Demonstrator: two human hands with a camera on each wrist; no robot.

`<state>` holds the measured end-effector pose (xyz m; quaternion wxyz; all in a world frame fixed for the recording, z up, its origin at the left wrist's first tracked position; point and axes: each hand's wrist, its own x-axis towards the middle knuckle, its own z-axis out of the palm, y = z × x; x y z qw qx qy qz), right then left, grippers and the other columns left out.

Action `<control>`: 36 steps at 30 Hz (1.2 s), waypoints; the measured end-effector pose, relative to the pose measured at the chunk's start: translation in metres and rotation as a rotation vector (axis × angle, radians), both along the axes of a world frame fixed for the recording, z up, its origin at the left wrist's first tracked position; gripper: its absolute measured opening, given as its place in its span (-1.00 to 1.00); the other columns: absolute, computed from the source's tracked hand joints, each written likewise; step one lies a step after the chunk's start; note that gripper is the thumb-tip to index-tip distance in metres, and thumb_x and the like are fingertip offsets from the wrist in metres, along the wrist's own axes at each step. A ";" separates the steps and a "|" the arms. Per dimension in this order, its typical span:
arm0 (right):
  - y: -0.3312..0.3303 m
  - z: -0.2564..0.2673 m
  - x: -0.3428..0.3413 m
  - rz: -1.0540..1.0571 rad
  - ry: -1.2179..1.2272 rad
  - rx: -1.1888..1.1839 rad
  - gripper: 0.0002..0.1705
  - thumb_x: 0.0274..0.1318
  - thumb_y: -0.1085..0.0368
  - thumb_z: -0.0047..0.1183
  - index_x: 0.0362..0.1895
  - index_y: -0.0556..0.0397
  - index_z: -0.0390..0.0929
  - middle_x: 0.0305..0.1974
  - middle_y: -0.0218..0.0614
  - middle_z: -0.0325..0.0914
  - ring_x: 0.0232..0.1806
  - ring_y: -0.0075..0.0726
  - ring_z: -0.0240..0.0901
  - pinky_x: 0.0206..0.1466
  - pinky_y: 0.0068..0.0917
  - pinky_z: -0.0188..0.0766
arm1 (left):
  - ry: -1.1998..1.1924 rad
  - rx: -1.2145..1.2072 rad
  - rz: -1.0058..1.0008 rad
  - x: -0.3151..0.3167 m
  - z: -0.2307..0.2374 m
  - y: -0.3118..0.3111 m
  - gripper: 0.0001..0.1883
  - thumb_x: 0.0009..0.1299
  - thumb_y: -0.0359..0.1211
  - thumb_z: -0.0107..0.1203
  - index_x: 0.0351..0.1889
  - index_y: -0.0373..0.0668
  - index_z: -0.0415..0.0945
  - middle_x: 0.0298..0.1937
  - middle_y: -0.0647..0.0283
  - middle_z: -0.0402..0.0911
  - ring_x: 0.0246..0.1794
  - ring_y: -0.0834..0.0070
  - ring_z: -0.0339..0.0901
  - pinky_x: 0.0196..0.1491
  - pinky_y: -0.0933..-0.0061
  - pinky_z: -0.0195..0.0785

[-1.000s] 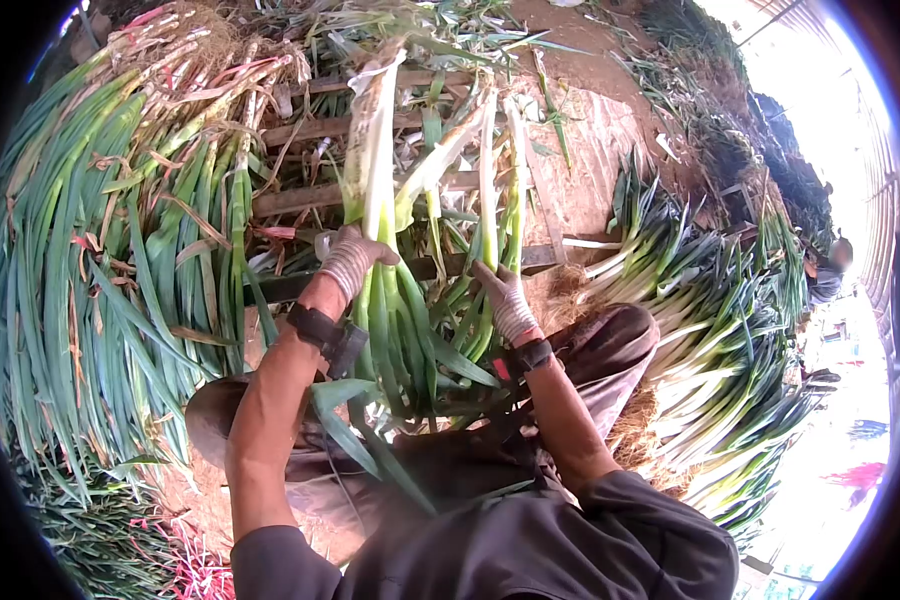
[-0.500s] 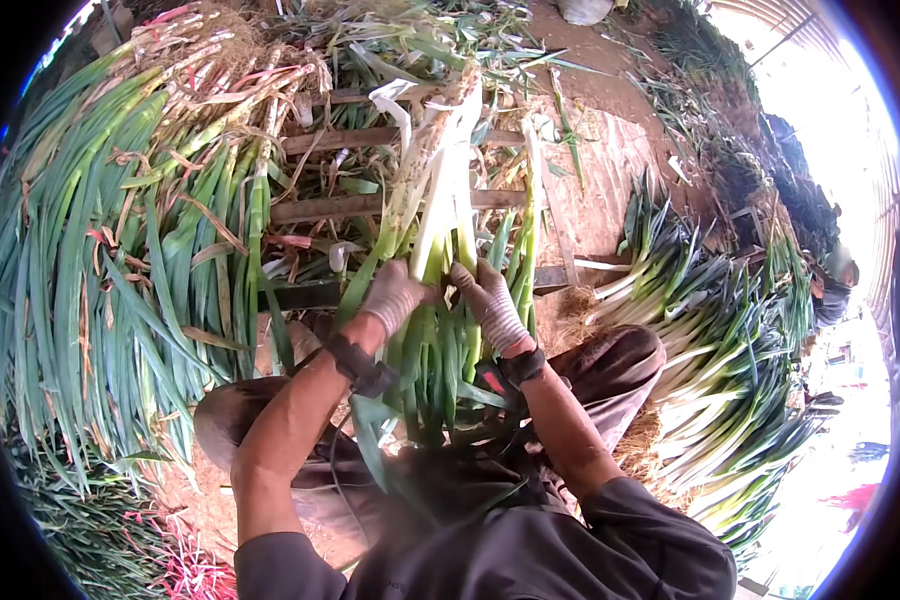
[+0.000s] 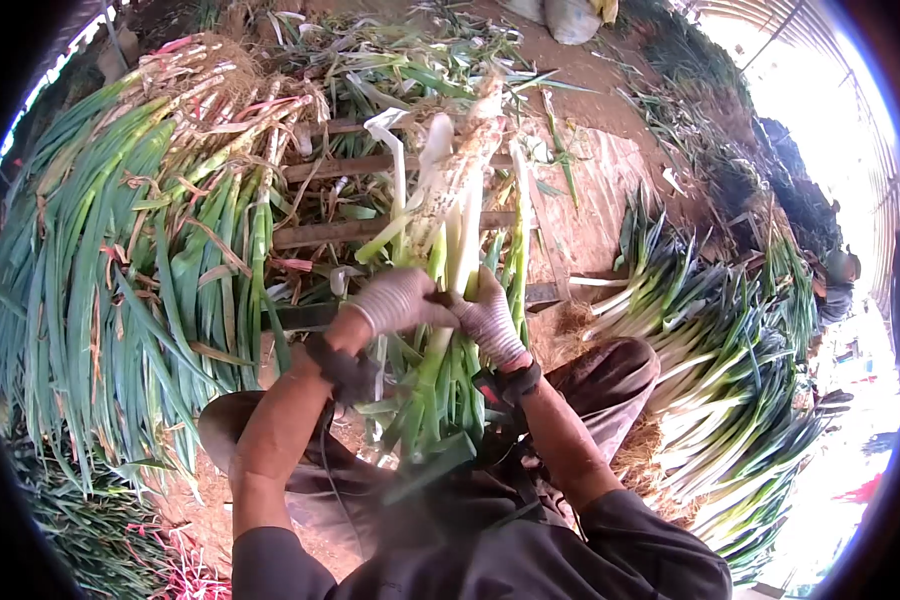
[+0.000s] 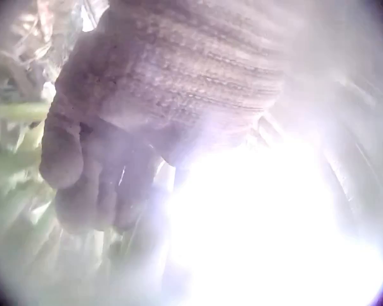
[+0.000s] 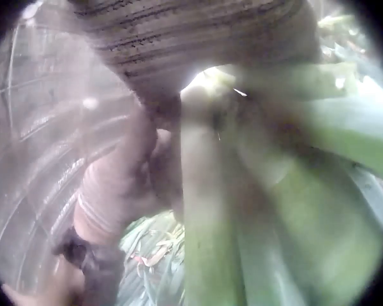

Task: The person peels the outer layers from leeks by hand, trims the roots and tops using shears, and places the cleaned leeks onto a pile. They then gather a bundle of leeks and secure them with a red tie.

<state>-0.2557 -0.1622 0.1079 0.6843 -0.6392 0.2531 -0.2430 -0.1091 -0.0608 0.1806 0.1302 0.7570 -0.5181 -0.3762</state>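
The onion stalks (image 3: 462, 245) are at the centre of the frame, root ends toward the top, above the wooden slats (image 3: 340, 231). The right hand (image 3: 491, 318) has its fingers clamped around the stalks. The left hand (image 3: 395, 300) has its fingers bent together beside it; whether they pinch anything cannot be determined. Hazard: a slack right grip may let the untied stalks fan out and drop. Hazard: a sharp sideways pull may snap one.
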 end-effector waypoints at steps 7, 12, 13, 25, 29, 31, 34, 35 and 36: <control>0.021 0.006 -0.021 0.015 0.332 -0.562 -0.32 -0.15 0.09 0.36 -0.06 0.21 0.28 -0.38 0.05 0.60 -0.36 0.13 0.62 -0.26 -0.15 0.57 | -0.301 -0.897 0.431 0.040 0.051 -0.014 -0.17 0.12 0.03 0.40 0.24 -0.24 0.32 0.11 -0.01 0.56 0.08 0.16 0.57 0.13 0.23 0.47; 0.037 0.021 -0.028 0.067 0.339 -0.565 -0.34 -0.14 0.12 0.35 -0.07 0.22 0.28 -0.39 0.02 0.61 -0.39 0.00 0.64 -0.29 -0.22 0.59 | 0.278 -0.452 0.461 0.058 0.068 -0.031 -0.48 0.28 -0.12 0.29 0.04 -0.31 0.50 -0.32 0.18 0.61 -0.34 0.32 0.56 -0.07 0.27 0.49; 0.035 0.022 -0.033 0.078 0.317 -0.524 -0.35 -0.13 0.13 0.35 -0.07 0.22 0.28 -0.39 0.00 0.61 -0.39 -0.04 0.64 -0.30 -0.24 0.60 | 0.145 -0.554 0.511 0.076 0.065 -0.037 -0.67 0.34 -0.14 0.21 -0.20 -0.26 0.62 -0.38 0.24 0.61 -0.37 0.39 0.55 -0.14 0.31 0.50; 0.013 0.047 -0.083 0.288 0.001 -0.015 -0.26 -0.10 0.36 0.25 0.21 0.28 0.25 -0.12 -0.26 0.53 -0.10 -0.41 0.45 0.03 -0.46 0.46 | 0.194 -0.852 0.705 0.146 0.115 0.029 -0.53 0.16 -0.21 0.37 -0.02 -0.18 0.51 -0.30 0.21 0.64 -0.35 0.46 0.58 -0.32 0.43 0.55; 0.016 0.041 -0.092 0.332 0.080 -0.088 -0.14 -0.14 0.21 0.32 0.26 0.26 0.24 0.00 -0.22 0.47 0.05 -0.37 0.35 0.19 -0.44 0.31 | 0.706 -0.783 0.502 0.084 0.043 0.003 -0.34 0.17 -0.27 0.41 0.22 -0.26 0.40 -0.05 0.15 0.66 -0.08 0.37 0.59 0.11 0.32 0.46; 0.013 0.040 -0.098 0.379 0.082 -0.071 -0.10 -0.14 0.19 0.33 0.29 0.27 0.21 0.03 -0.22 0.46 0.07 -0.37 0.34 0.21 -0.45 0.29 | 0.769 -0.652 0.337 0.083 0.011 -0.013 -0.37 0.24 -0.32 0.35 0.26 -0.23 0.38 -0.01 0.12 0.65 0.00 0.37 0.58 0.17 0.34 0.42; 0.009 0.040 -0.098 0.421 0.100 -0.067 -0.02 -0.14 0.12 0.36 0.32 0.29 0.17 0.04 -0.23 0.44 0.07 -0.36 0.32 0.21 -0.45 0.28 | 0.881 -0.715 0.262 0.059 0.013 -0.022 -0.44 0.29 -0.34 0.29 0.24 -0.25 0.39 0.05 0.10 0.64 0.06 0.41 0.56 0.20 0.38 0.39; 0.009 0.042 -0.097 0.419 0.117 -0.064 -0.02 -0.15 0.11 0.36 0.32 0.29 0.17 0.03 -0.23 0.44 0.06 -0.36 0.32 0.20 -0.45 0.29 | 0.679 -0.674 0.214 0.057 0.025 -0.024 -0.44 0.30 -0.34 0.27 0.25 -0.26 0.38 0.06 0.09 0.63 0.06 0.41 0.56 0.20 0.39 0.40; 0.009 0.044 -0.097 0.415 0.135 -0.059 -0.01 -0.15 0.10 0.36 0.31 0.30 0.18 0.03 -0.24 0.44 0.05 -0.35 0.32 0.20 -0.44 0.29 | 0.477 -0.628 0.166 0.055 0.037 -0.026 -0.44 0.31 -0.34 0.26 0.26 -0.26 0.37 0.08 0.08 0.62 0.05 0.41 0.55 0.20 0.39 0.40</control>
